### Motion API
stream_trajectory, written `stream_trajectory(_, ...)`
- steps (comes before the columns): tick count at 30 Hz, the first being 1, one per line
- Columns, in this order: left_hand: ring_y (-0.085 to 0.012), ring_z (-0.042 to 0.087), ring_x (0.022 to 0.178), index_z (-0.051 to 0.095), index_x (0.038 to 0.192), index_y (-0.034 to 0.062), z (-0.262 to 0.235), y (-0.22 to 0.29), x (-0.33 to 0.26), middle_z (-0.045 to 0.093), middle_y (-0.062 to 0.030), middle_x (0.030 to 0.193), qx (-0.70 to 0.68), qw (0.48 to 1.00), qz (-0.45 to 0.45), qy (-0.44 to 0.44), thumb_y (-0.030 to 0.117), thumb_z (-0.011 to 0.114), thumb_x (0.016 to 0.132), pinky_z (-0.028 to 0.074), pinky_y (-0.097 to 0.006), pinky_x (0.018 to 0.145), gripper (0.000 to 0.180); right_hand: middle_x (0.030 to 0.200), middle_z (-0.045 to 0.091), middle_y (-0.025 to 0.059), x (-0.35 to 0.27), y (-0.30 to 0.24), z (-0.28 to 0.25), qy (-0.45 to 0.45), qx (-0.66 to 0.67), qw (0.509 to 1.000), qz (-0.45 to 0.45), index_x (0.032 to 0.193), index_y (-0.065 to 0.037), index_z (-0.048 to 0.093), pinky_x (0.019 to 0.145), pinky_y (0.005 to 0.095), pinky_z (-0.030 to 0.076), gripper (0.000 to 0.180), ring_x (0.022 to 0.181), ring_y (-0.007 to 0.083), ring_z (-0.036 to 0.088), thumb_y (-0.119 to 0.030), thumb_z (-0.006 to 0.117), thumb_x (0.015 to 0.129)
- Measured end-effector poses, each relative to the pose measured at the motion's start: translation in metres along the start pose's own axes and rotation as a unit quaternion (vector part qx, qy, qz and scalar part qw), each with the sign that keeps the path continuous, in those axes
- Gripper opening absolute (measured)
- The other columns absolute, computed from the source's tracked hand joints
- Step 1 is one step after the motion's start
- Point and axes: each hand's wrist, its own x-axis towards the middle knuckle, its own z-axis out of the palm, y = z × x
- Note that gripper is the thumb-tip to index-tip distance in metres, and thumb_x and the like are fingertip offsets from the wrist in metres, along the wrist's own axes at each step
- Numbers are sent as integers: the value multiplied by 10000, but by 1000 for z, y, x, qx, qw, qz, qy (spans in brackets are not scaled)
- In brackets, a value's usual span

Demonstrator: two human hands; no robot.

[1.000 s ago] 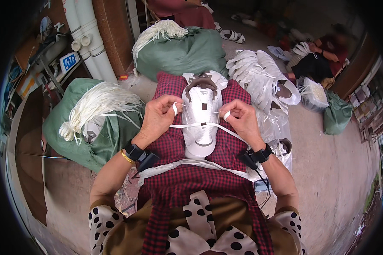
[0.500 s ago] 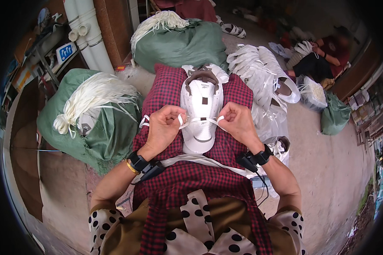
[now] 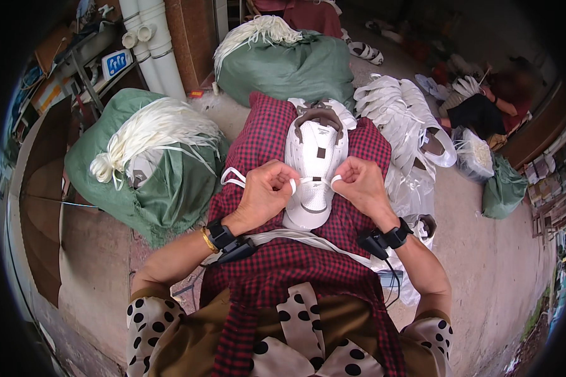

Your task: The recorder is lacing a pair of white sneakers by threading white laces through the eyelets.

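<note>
White shoe (image 3: 316, 164): on my checked apron (image 3: 264, 135), heel at its far edge.
Left hand (image 3: 267, 193): I see it pinching white lace (image 3: 293, 186) beside the shoe.
Right hand (image 3: 361, 185): pinching lace opposite.
Left green sack (image 3: 192, 195): pale strands (image 3: 163, 125) heaped on top.
Far green sack (image 3: 295, 72): likewise.
Clear container (image 3: 473, 166): pale strands inside.

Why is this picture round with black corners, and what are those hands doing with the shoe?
There's no robot here, just a person's left hand and right hand, both bare. A fisheye camera worn on the head looks down, which makes straight edges look bent. In front of the person, a white shoe lies on red-and-black checked cloth, toe toward them. Each hand pinches white lace, one on either side of the shoe. Off to the left, more laces lie bunched on a green sack.
</note>
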Motion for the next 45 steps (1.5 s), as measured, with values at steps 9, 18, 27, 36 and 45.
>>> stream_trajectory(9, -23, 562, 671, 629, 902, -2, 6, 12, 13, 632, 5, 778, 38, 997, -61, -24, -19, 675, 858, 470, -190, 595, 66, 753, 683, 20, 3, 9, -7, -32, 73, 997, -8, 858, -5, 697, 649, 231, 522, 156, 674, 71, 628, -93, 738, 735)
stream_trajectory(18, -74, 548, 585, 622, 801, -7, 13, 25, 25, 586, -33, 682, 172, 984, -32, -28, -18, 660, 762, 462, -253, 536, 56, 757, 654, -17, 12, 11, -14, -111, 118, 987, 17, 957, -11, 690, 609, 228, 490, 234, 671, 47, 593, 1, 718, 725)
stream_trajectory(27, -348, 642, 811, 619, 1032, -21, -5, 38, 40, 595, -190, 909, 402, 887, 171, -151, -46, 592, 705, 518, -456, 711, 330, 800, 611, 64, 22, -27, -31, -131, -240, 927, -258, 1111, -61, 673, 691, 364, 512, 445, 746, 226, 620, 32, 730, 680)
stream_trajectory(36, -330, 601, 940, 646, 908, 39, -20, 69, 94, 520, -118, 994, 469, 746, 212, -423, 198, 774, 737, 474, -471, 772, 267, 952, 590, 112, 39, -35, -25, -209, -418, 778, -420, 929, 11, 676, 843, 427, 460, 296, 1036, 289, 522, -196, 753, 731)
stream_trajectory(45, -311, 649, 882, 661, 773, 64, -12, 69, 105, 619, -79, 891, 463, 738, 215, -442, 159, 823, 600, 484, -448, 727, 255, 869, 667, 130, 50, -48, -20, -252, -464, 779, -339, 771, 11, 716, 823, 448, 446, 393, 1006, 308, 570, -360, 822, 696)
